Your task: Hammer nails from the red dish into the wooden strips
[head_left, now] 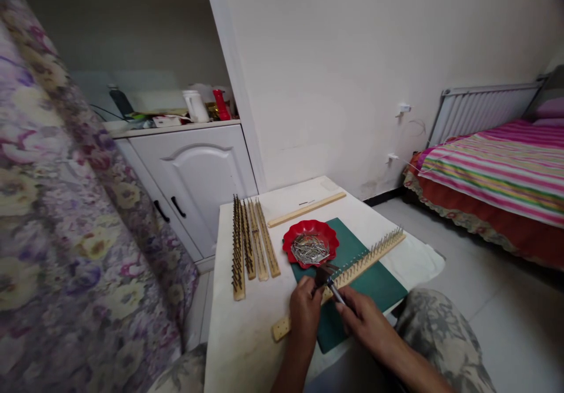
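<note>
Gripping hammer [336,292] with right hand [359,315], unclear what with left hand [305,300], at nail-studded wooden strip [365,265] slanting rightward past red bowl [314,227].

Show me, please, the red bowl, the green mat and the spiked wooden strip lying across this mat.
Red bowl [310,226]: head view, on its far rim.
Green mat [382,281]: head view, on its bare right part.
Spiked wooden strip [362,268]: head view, on its wood, near the middle.

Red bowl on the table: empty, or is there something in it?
Not empty: the red bowl holds a heap of loose metal nails, with its red wall showing bare around them.
</note>
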Available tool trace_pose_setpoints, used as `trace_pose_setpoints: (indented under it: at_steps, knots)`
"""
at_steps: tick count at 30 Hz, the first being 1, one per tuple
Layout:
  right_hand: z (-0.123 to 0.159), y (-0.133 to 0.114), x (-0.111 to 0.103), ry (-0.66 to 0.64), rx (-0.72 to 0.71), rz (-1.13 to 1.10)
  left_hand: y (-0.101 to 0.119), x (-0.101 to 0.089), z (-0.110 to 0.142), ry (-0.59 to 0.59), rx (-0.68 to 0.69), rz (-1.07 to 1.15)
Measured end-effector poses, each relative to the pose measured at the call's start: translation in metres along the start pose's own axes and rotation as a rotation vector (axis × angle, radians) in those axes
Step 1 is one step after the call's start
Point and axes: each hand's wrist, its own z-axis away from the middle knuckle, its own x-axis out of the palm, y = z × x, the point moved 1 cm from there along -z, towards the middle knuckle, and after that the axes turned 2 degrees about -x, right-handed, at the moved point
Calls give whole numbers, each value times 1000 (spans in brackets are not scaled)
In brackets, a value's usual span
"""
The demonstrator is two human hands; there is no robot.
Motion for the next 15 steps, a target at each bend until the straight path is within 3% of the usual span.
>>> trace_pose_setpoints:
  at_steps: [15]
  knots:
    - [0,-9,-2,5,12,24,3,0,1,-4,0,19]
